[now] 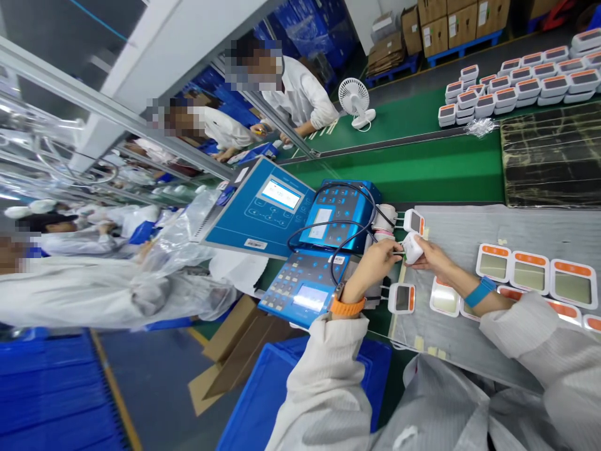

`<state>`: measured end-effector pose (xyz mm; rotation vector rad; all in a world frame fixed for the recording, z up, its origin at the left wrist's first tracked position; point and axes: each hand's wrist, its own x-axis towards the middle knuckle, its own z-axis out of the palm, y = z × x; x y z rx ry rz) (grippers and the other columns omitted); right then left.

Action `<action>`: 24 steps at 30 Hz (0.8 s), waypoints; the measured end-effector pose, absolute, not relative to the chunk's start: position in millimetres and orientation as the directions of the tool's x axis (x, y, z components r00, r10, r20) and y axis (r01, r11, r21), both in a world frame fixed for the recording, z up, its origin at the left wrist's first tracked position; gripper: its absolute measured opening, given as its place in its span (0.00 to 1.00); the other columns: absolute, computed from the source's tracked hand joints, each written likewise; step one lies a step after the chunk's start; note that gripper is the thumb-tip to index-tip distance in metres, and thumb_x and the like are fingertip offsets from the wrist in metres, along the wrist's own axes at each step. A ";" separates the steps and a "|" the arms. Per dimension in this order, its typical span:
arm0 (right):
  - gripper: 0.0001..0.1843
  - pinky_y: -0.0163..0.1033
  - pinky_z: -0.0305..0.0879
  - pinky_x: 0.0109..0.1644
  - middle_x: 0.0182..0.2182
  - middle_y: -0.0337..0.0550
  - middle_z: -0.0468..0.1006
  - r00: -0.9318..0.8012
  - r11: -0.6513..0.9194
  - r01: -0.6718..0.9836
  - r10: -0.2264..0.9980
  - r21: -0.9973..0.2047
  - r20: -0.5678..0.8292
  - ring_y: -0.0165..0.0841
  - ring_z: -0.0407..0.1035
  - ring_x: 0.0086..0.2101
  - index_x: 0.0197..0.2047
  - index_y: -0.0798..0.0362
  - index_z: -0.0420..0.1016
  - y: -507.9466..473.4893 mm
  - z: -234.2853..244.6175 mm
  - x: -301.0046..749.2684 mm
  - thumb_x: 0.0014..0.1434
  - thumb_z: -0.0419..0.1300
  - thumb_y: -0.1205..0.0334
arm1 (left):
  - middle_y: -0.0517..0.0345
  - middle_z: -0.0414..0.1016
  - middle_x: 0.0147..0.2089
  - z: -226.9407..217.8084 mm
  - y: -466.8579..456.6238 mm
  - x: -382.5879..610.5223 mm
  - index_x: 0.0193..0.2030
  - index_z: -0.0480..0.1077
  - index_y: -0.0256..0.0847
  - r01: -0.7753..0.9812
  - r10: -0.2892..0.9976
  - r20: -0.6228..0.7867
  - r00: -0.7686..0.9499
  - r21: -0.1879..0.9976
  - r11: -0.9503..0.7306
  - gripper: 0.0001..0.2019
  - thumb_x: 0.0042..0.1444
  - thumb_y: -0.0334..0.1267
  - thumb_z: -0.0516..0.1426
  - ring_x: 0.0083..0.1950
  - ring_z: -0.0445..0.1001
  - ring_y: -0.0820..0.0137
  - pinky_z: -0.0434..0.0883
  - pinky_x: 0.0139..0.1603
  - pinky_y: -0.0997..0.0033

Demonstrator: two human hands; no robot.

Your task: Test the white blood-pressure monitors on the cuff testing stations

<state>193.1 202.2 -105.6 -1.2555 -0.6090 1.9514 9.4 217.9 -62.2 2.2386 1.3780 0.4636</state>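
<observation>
Head view: the right hand (434,258) curls closed around a white plastic device (412,248) above a grey mat (453,232), the left hand (375,262) pinches its end, and a slackened grip could drop it onto a nearby display unit (402,298) or snag a black cable (339,266).

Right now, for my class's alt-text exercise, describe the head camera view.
The right hand grips a white plastic device, and the left hand meets its end beside a blue keypad instrument. Orange-topped devices lie on a grey sheet.
</observation>
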 end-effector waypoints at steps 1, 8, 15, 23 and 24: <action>0.21 0.41 0.78 0.45 0.35 0.48 0.85 -0.264 -0.626 -0.313 0.779 -0.714 -0.568 0.34 0.80 0.32 0.50 0.56 0.78 202.1 -104.7 193.5 0.72 0.54 0.47 | 0.57 0.82 0.39 -63.7 216.4 9.6 0.41 0.79 0.41 0.730 0.901 0.036 0.432 0.573 -0.373 0.06 0.59 0.28 0.63 0.37 0.79 0.68 0.77 0.44 0.66; 0.20 0.40 0.78 0.45 0.33 0.46 0.85 -0.283 -0.625 -0.293 0.780 -0.724 -0.558 0.34 0.80 0.32 0.51 0.54 0.78 200.8 -102.8 193.9 0.72 0.54 0.49 | 0.58 0.84 0.33 -82.2 215.8 14.6 0.32 0.80 0.41 0.674 0.957 0.064 0.284 0.696 -0.247 0.02 0.56 0.32 0.67 0.34 0.80 0.68 0.77 0.40 0.67; 0.18 0.39 0.78 0.41 0.36 0.42 0.84 -0.224 -0.558 -0.261 0.829 -0.788 -0.513 0.33 0.79 0.32 0.52 0.50 0.80 200.7 -110.2 189.8 0.68 0.61 0.48 | 0.58 0.84 0.33 -81.2 216.5 12.0 0.32 0.81 0.41 0.585 0.954 0.002 0.299 0.790 -0.185 0.03 0.56 0.34 0.66 0.33 0.80 0.68 0.78 0.39 0.68; 0.27 0.39 0.78 0.43 0.41 0.40 0.84 -0.150 -0.527 -0.204 0.850 -0.825 -0.506 0.35 0.78 0.40 0.62 0.48 0.77 199.3 -112.4 182.6 0.62 0.66 0.50 | 0.58 0.82 0.31 -74.3 216.4 7.4 0.30 0.81 0.42 0.595 0.928 0.005 0.374 0.765 -0.244 0.06 0.58 0.36 0.65 0.30 0.77 0.71 0.76 0.36 0.71; 0.27 0.39 0.78 0.43 0.41 0.40 0.84 -0.149 -0.524 -0.197 0.852 -0.829 -0.502 0.35 0.78 0.40 0.62 0.47 0.77 199.5 -114.2 182.3 0.62 0.67 0.50 | 0.58 0.81 0.30 -74.2 216.0 7.1 0.30 0.81 0.41 0.585 0.928 0.003 0.373 0.776 -0.237 0.07 0.58 0.37 0.65 0.29 0.76 0.72 0.75 0.35 0.71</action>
